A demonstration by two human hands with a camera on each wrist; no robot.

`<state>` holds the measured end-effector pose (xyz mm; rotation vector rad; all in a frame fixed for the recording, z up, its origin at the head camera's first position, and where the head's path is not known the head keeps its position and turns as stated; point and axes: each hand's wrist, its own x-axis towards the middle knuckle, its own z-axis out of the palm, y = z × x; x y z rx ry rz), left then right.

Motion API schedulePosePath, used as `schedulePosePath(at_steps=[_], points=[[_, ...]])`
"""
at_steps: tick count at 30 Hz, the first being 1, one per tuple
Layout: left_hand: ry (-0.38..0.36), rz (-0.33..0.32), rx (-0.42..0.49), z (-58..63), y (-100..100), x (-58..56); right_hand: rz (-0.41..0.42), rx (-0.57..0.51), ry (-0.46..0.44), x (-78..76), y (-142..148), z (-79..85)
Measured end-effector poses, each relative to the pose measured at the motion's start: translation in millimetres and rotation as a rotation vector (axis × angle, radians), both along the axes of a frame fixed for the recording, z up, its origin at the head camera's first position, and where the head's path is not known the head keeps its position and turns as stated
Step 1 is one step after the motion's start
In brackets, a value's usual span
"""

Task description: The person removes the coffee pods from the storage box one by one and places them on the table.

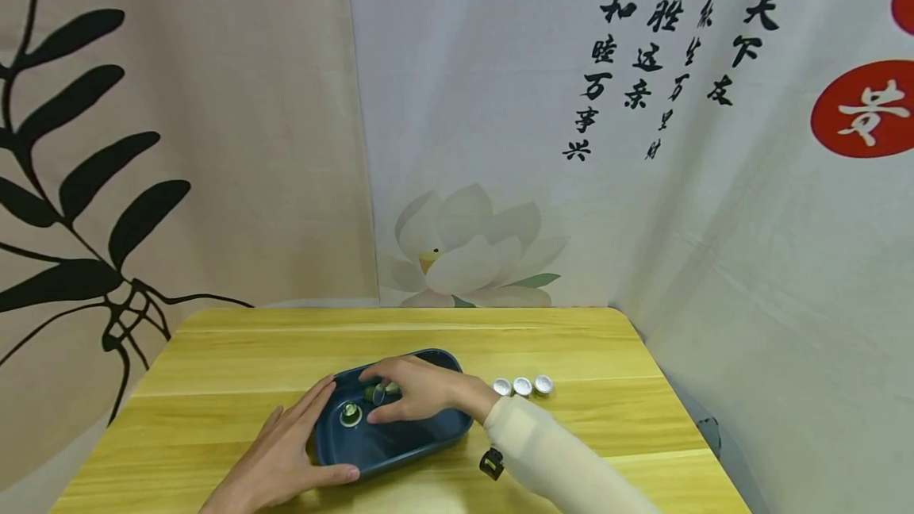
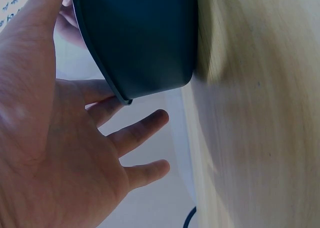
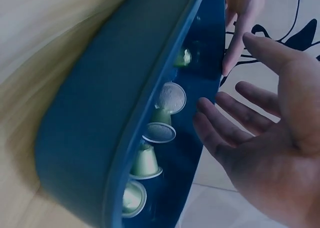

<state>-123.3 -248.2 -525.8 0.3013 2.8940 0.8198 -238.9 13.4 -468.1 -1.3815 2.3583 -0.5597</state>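
A dark blue tray (image 1: 385, 454) stands at an angle on the table, with several green coffee capsules (image 3: 146, 160) in it. One capsule (image 1: 351, 414) shows near the tray's left end in the head view. My left hand (image 1: 282, 446) spans that end, its fingers stretched along the rim and the thumb at the near edge. Over the middle of the tray is my right hand (image 1: 417, 389), fingers spread and nothing held. Its palm partly hides the capsules in the head view. In the right wrist view its fingertips (image 3: 199, 119) stand close over the tray's rim.
Three capsules (image 1: 523, 386) with pale round lids sit in a row on the wooden table (image 1: 614, 450), right of the tray. A wall cloth (image 1: 286, 141) with printed leaves and writing hangs behind the table's far edge.
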Motion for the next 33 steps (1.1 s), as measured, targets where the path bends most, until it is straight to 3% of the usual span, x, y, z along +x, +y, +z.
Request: schedulePosePath(at_steps=[16, 33], points=[[0.044, -0.012, 0.015, 0.8, 0.7, 2.9, 0.031, 0.088, -0.009, 1.3, -24.5, -4.6], [0.017, -0.021, 0.042, 0.4, -2.8, 0.7, 0.069, 0.174, 0.049, 4.0, -42.3, -21.3]])
